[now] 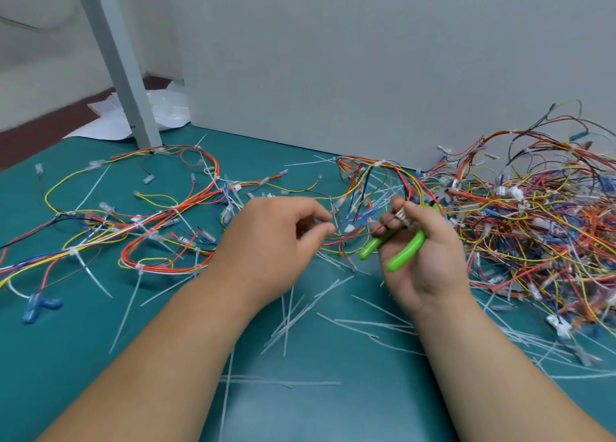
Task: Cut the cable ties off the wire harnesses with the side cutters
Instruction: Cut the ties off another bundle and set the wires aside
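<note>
Done: my cut ties (300, 311) litter the bench (100, 375) around 6 o'clock.
Left: the harness (160, 228) at 9 o'clock keeps its ties, and the pile (533, 215) at 3 o'clock looks barely started (my guess).
Right hand (423, 265): grips the cutters (406, 251), just right of centre.
Left hand (270, 245): curled at a thin wire; whether it pinches, I cannot tell.
Bench: green mat.
Room: grey panel (366, 58) at 12 o'clock, post (116, 65) at 10.

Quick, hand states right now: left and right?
Left hand: fingers curled, blurred; grip cannot be told.
Right hand: holds green-handled side cutters, pinches small white plastic connector.
</note>
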`<state>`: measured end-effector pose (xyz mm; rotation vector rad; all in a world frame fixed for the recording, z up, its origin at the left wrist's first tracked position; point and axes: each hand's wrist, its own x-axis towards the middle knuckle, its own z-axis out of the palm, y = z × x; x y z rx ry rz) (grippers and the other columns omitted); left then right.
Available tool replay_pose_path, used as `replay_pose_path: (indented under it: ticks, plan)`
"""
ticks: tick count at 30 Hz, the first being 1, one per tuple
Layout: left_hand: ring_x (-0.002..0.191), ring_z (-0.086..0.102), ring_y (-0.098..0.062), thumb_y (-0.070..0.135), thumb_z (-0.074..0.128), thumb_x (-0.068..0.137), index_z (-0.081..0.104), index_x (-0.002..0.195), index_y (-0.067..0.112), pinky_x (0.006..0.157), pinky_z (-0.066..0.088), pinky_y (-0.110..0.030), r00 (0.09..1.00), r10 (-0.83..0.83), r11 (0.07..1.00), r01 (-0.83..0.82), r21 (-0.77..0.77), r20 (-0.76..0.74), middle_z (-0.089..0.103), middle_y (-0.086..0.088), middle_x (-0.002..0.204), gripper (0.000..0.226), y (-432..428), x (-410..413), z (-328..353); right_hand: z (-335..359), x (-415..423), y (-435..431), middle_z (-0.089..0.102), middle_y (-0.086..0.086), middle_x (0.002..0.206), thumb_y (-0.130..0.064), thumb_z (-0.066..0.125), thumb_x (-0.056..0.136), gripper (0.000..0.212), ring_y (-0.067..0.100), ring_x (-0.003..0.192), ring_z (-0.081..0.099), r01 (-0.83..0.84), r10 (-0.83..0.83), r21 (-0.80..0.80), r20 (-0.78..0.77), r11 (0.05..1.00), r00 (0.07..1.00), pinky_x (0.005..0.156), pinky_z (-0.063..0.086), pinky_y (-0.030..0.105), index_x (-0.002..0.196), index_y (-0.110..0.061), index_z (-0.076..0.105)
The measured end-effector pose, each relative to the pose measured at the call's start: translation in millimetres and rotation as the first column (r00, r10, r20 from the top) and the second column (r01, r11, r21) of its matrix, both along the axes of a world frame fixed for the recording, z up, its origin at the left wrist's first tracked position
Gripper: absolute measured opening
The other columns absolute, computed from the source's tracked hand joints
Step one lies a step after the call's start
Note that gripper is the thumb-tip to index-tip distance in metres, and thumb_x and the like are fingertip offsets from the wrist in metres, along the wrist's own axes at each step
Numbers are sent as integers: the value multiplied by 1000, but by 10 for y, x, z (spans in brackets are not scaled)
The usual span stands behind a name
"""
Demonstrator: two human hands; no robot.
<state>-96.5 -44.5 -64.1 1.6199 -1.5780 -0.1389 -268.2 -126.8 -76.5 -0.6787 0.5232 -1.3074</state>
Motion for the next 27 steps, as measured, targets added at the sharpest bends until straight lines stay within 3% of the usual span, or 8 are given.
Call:
replay_pose_path:
  ticks: [5, 8, 11, 13, 17, 20, 24, 27]
  plan:
    - [60, 54, -11, 49, 64, 92, 71, 77, 27, 57, 41, -26, 988, 28, 997, -16, 79, -151, 61, 6, 61, 28, -26, 31, -15, 54, -30, -16, 57, 2, 64, -3, 45, 99, 19, 12, 51, 54, 54, -57, 61, 48, 997, 997, 53, 50, 25, 85, -7, 56]
    - [57, 51, -8, 61, 58, 92, 66, 69, 24, 63, 39, -29, 974, 144, 989, -146, 4, -177, 56, 11, 55, 44, -42, 97, 7, 44, -42, -40, 60, 5, 75, -1, 44, 100, 11, 13, 55, 53, 67, -71, 48, 77, 997, 994, 56, 50, 28, 102, -10, 48]
    - [84, 57, -6, 67, 57, 84, 71, 80, 32, 87, 34, -35, 967, 239, 966, -246, -76, -92, 64, 13, 69, 38, -45, 111, 8, 29, -38, -48, 61, 4, 78, 0, 44, 100, 17, 13, 56, 51, 68, -71, 40, 93, 997, 993, 57, 49, 29, 110, -14, 43]
    - [103, 50, -7, 71, 67, 77, 71, 96, 41, 91, 26, -34, 966, 258, 962, -255, -102, 10, 63, 17, 87, 35, -44, 112, 23, 39, -44, -48, 59, 3, 77, 0, 43, 100, 15, 13, 56, 50, 72, -76, 37, 100, 997, 992, 58, 48, 28, 103, -14, 46]
    - [117, 51, -9, 53, 78, 78, 66, 114, 45, 93, 27, -34, 969, 218, 970, -229, 85, 118, 58, 20, 115, 39, -61, 178, -36, 55, -82, -56, 53, 1, 74, -2, 41, 97, 18, 11, 57, 43, 72, -77, 44, 132, 996, 988, 60, 43, 27, 85, -13, 48]
    - [95, 66, -5, 34, 71, 90, 70, 93, 38, 99, 43, -39, 981, 192, 977, -188, 105, -34, 70, 23, 88, 5, -57, 148, -62, 46, -77, -28, 51, 1, 73, -4, 42, 95, 19, 12, 57, 40, 85, -87, 25, 121, 996, 989, 60, 40, 27, 81, -14, 49]
    - [64, 57, -3, 42, 71, 89, 71, 86, 33, 68, 46, -29, 973, 187, 980, -175, 94, -135, 62, 19, 62, 9, -60, 142, -35, 55, -65, -19, 52, 2, 71, -3, 43, 95, 33, 13, 56, 41, 116, -121, 41, 136, 992, 983, 60, 39, 28, 68, -16, 57]
    - [64, 53, 1, 63, 74, 77, 70, 81, 34, 82, 38, -35, 963, 242, 967, -229, 112, -121, 57, 17, 56, 29, -50, 180, -11, 58, -85, -50, 53, 2, 72, -2, 45, 94, 28, 13, 56, 45, 159, -166, 59, 140, 985, 976, 59, 40, 28, 71, -15, 55]
